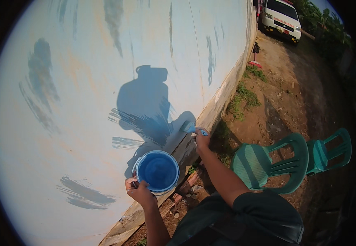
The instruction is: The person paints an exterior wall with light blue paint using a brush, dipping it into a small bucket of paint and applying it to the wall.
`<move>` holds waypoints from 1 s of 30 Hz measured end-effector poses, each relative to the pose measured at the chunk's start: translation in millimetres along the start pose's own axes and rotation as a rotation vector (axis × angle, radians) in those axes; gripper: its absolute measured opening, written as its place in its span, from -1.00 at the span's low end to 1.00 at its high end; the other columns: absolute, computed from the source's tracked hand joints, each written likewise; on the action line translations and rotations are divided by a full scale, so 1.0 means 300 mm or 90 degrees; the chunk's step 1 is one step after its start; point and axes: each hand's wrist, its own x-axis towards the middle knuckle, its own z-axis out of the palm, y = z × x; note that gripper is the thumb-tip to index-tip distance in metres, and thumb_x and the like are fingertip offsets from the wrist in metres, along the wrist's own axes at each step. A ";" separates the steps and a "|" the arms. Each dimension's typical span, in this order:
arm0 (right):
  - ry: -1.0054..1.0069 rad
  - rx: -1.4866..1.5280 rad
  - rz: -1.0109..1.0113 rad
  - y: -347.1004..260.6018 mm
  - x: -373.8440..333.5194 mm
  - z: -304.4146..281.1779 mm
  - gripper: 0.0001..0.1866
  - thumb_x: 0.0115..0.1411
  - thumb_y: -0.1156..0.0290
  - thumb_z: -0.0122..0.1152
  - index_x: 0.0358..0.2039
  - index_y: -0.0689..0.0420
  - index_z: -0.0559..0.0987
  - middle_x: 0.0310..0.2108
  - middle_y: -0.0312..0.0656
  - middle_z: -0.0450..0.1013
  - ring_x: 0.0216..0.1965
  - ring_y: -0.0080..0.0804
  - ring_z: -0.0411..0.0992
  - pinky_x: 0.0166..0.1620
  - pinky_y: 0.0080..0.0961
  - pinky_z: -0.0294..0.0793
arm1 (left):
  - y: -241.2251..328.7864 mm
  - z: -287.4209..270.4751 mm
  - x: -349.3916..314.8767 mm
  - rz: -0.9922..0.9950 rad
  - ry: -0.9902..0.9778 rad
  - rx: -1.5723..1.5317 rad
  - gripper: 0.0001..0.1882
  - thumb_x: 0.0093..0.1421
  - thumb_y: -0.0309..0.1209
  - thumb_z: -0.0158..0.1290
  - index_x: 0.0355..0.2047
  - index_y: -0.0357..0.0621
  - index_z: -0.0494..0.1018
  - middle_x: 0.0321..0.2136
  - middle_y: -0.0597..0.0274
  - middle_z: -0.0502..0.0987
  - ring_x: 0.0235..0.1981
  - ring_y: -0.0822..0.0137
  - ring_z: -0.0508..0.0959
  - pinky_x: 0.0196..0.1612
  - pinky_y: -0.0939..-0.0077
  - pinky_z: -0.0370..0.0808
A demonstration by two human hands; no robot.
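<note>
While our left hand (140, 192) pinches the near-left edge of the blue bucket (157, 160), thumb over the rim and fingers curled outside, our right hand (203, 139) is closed around the handle of the brush (188, 127). The brush lies beyond the bucket and to its right, bristles toward the pale wall (92, 153); we cannot tell whether they touch it.

We judge the brush light, with a stiff handle, soft bristles and perhaps slippery paint near their base, so it is best held on the handle, well back from them. The bucket is likely firm-walled and awkward to hold one-handed: we cannot tell how full it is, and any load would tip it away from a grip on one edge. The rim could be slick, so a palm beneath would steady it.

Grey-blue streaks (87, 194) mark the wall left of the bucket, and our shadow (143, 98) covers more of them beyond it. The ledge (184, 152) at the wall's foot runs just right of the bucket. Farther right stand a green chair (249, 164) and a second chair (318, 153), the nearer one crowding our right elbow. Far beyond the bucket is a white van (282, 18).
</note>
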 end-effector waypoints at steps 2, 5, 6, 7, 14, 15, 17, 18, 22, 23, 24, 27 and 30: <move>0.127 -0.052 0.088 0.018 0.075 -0.039 -0.88 0.39 0.46 0.20 -0.12 0.17 0.61 -0.30 -0.09 0.59 -0.57 -0.38 0.51 -0.48 -0.40 0.47 | 0.001 0.050 -0.021 0.009 0.012 0.010 -0.60 -0.18 -0.89 -0.10 -0.37 -0.15 0.30 -0.06 -0.06 0.55 -0.09 0.25 0.57 -0.26 0.58 0.48; 0.050 -0.059 0.076 -0.032 0.038 0.107 -0.88 0.38 0.46 0.22 -0.12 0.16 0.61 -0.29 -0.13 0.58 -0.58 -0.40 0.47 -0.47 -0.40 0.48 | -0.002 0.055 -0.022 -0.006 0.027 0.026 -0.60 -0.19 -0.88 -0.10 -0.37 -0.15 0.29 -0.10 -0.03 0.57 -0.14 0.28 0.57 -0.27 0.58 0.48; 0.027 -0.034 0.034 -0.064 0.024 0.146 -0.89 0.36 0.47 0.24 -0.13 0.16 0.61 -0.29 -0.14 0.58 -0.59 -0.42 0.46 -0.48 -0.41 0.48 | -0.002 0.062 -0.032 -0.013 0.047 0.031 -0.61 -0.19 -0.88 -0.10 -0.38 -0.15 0.29 -0.12 0.00 0.57 -0.16 0.29 0.57 -0.27 0.58 0.47; 0.004 -0.009 -0.005 -0.111 0.005 0.178 -0.89 0.35 0.48 0.25 -0.14 0.17 0.61 -0.29 -0.16 0.58 -0.61 -0.43 0.44 -0.48 -0.41 0.47 | -0.002 0.065 -0.045 -0.021 0.069 0.039 -0.61 -0.19 -0.88 -0.10 -0.38 -0.15 0.28 -0.15 0.03 0.57 -0.18 0.31 0.56 -0.28 0.58 0.47; -0.248 0.142 -0.288 -0.411 -0.010 0.168 -0.91 0.32 0.48 0.27 -0.19 0.18 0.61 -0.45 -0.34 0.50 -0.65 -0.58 0.33 -0.52 -0.60 0.28 | -0.065 0.087 -0.072 -0.016 0.096 0.062 -0.60 -0.18 -0.88 -0.09 -0.37 -0.13 0.28 -0.21 0.08 0.57 -0.23 0.34 0.55 -0.33 0.57 0.46; -0.161 0.110 -0.223 -0.374 0.014 0.147 -0.90 0.32 0.47 0.26 -0.18 0.19 0.61 -0.42 -0.34 0.51 -0.58 -0.60 0.36 -0.51 -0.59 0.30 | -0.067 0.090 -0.078 -0.024 0.106 0.058 -0.59 -0.18 -0.89 -0.09 -0.36 -0.14 0.27 -0.15 0.00 0.58 -0.18 0.31 0.57 -0.33 0.57 0.47; -0.011 0.071 -0.122 -0.239 0.086 0.089 -0.88 0.33 0.48 0.24 -0.14 0.17 0.62 -0.36 -0.33 0.52 -0.44 -0.64 0.39 -0.48 -0.58 0.34 | -0.062 0.102 -0.091 -0.030 0.121 0.055 -0.59 -0.17 -0.90 -0.08 -0.36 -0.15 0.27 -0.08 -0.09 0.58 -0.13 0.28 0.59 -0.33 0.56 0.49; -0.013 0.070 -0.122 -0.132 0.142 0.043 -0.88 0.33 0.48 0.24 -0.14 0.17 0.62 -0.36 -0.33 0.52 -0.44 -0.64 0.39 -0.48 -0.58 0.34 | -0.057 0.124 -0.097 -0.015 0.126 0.043 -0.59 -0.17 -0.89 -0.09 -0.37 -0.13 0.27 -0.14 -0.02 0.57 -0.18 0.30 0.58 -0.34 0.56 0.48; 0.207 -0.098 -0.089 0.091 0.310 -0.045 -0.89 0.36 0.44 0.25 -0.17 0.17 0.64 -0.33 -0.21 0.50 -0.52 -0.42 0.42 -0.46 -0.42 0.43 | -0.057 0.174 -0.123 -0.029 0.118 0.011 -0.60 -0.18 -0.89 -0.11 -0.40 -0.10 0.25 -0.19 0.06 0.56 -0.23 0.32 0.56 -0.33 0.57 0.46; 0.224 -0.104 -0.017 0.087 0.331 -0.040 -0.89 0.35 0.44 0.26 -0.17 0.17 0.65 -0.33 -0.21 0.49 -0.54 -0.40 0.39 -0.47 -0.40 0.41 | -0.070 0.182 -0.126 -0.031 0.113 0.008 -0.60 -0.18 -0.89 -0.11 -0.40 -0.10 0.25 -0.19 0.06 0.56 -0.23 0.32 0.56 -0.33 0.57 0.46; 0.213 -0.103 -0.005 0.067 0.287 0.021 -0.89 0.35 0.44 0.26 -0.17 0.17 0.65 -0.33 -0.21 0.49 -0.54 -0.40 0.39 -0.47 -0.40 0.41 | -0.073 0.148 -0.121 -0.005 0.123 0.033 -0.60 -0.18 -0.89 -0.11 -0.40 -0.10 0.25 -0.19 0.06 0.56 -0.24 0.32 0.55 -0.34 0.58 0.46; 0.062 -0.027 0.082 -0.187 0.119 0.152 -0.91 0.31 0.45 0.31 -0.20 0.13 0.65 -0.36 -0.23 0.49 -0.57 -0.44 0.35 -0.50 -0.39 0.34 | -0.038 0.111 -0.124 0.012 0.138 0.072 -0.60 -0.17 -0.89 -0.11 -0.40 -0.11 0.25 -0.20 0.08 0.55 -0.27 0.34 0.54 -0.35 0.59 0.44; -0.093 0.189 -0.032 -0.347 0.159 0.075 -0.90 0.26 0.45 0.35 -0.21 0.10 0.65 -0.44 -0.27 0.46 -0.61 -0.50 0.29 -0.52 -0.42 0.26 | -0.033 0.162 -0.136 -0.004 0.137 0.076 -0.61 -0.17 -0.88 -0.10 -0.41 -0.11 0.25 -0.22 0.10 0.54 -0.30 0.37 0.52 -0.38 0.61 0.42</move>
